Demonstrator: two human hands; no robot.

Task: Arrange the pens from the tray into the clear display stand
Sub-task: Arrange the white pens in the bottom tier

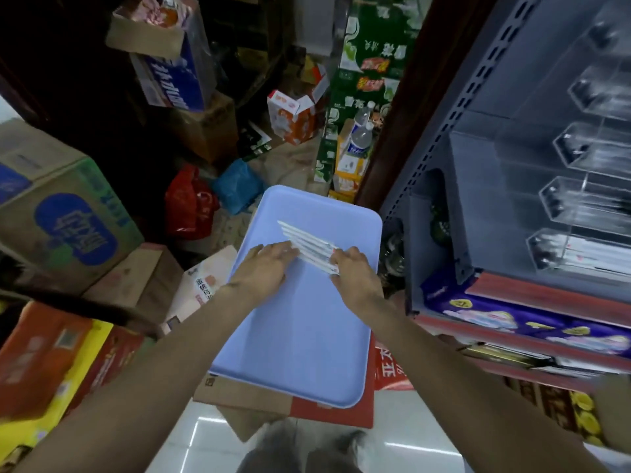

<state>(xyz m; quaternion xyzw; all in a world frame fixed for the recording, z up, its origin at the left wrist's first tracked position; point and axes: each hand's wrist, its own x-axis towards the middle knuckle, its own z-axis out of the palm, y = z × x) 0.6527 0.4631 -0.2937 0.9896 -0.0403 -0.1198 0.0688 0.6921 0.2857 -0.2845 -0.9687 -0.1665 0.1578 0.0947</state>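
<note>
Pens gathered on tray; display stand on shelf at right.

A row of white pens is seen lying side by side on the blue tray. The left hand is laid flat on them, fingers straight. Their near ends are pinched by the right hand. The clear display stand is set well apart, its lowest compartment holding pens.

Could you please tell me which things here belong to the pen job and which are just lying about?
Job: pens, blue tray, clear display stand, left hand, right hand.
Lying about: cardboard boxes, red bag, water bottles.
</note>
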